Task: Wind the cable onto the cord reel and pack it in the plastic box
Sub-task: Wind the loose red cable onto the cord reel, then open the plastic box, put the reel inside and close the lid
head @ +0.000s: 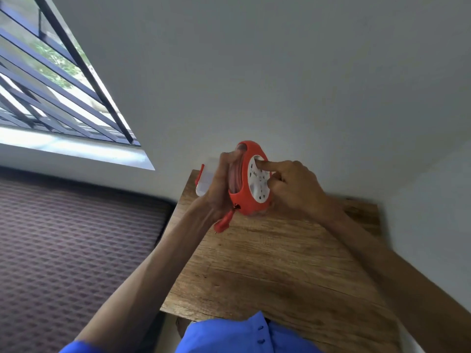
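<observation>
An orange cord reel (246, 200) with a white socket face (258, 178) is held upright above the far end of the wooden table (267, 263). My left hand (221, 186) grips the reel's handle side, over the wound orange cable (234, 178). My right hand (293, 186) presses its index finger into a hole near the top of the white face. The orange plug (224, 221) hangs from the reel's lower edge. A clear plastic box (204, 182) with an orange clasp sits behind my left hand, mostly hidden.
The table stands against a pale wall (280, 85). A patterned mattress (76, 238) lies left of the table, below a barred window (51, 93). My blue shirt (237, 335) fills the bottom edge.
</observation>
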A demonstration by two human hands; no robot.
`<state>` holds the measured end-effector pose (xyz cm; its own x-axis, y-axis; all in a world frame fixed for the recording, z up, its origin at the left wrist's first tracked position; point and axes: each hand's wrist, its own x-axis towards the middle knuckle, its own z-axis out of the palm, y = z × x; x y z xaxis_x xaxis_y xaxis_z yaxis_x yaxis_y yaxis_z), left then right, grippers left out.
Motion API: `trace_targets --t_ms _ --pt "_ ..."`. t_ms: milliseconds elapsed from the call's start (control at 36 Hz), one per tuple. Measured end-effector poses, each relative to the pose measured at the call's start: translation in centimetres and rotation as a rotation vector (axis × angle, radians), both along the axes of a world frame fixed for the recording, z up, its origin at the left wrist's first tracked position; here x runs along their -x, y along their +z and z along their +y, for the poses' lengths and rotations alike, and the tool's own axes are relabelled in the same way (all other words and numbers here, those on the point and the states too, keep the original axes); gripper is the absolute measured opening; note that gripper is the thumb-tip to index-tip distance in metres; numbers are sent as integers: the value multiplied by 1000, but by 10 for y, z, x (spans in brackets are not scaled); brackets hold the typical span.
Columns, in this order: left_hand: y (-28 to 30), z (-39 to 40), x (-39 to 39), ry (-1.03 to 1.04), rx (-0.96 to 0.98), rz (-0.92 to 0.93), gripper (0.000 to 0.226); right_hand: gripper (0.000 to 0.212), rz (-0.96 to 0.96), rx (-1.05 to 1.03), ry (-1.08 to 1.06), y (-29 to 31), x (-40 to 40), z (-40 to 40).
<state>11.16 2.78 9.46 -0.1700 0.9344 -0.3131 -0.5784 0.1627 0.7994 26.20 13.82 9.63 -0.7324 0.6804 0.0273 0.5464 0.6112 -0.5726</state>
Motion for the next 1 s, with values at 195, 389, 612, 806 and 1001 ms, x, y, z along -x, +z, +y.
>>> trace_targets --t_ms 195,389,612,806,1001 --pt "-8 -4 -5 -37 -46 -88 63 43 19 218 2 9 1 -5" --pt "2 -10 -16 106 -183 1 94 24 704 489 -379 -3 -8 -8" --pt "-40 4 -16 347 -168 119 72 64 520 1421 -497 -48 -30 -10" --pt "-96 21 -1 136 -37 453 46 66 760 1298 -655 -72 -33 -5" --pt "-152 7 45 281 212 626 27 41 762 1047 -1069 -122 -57 26"
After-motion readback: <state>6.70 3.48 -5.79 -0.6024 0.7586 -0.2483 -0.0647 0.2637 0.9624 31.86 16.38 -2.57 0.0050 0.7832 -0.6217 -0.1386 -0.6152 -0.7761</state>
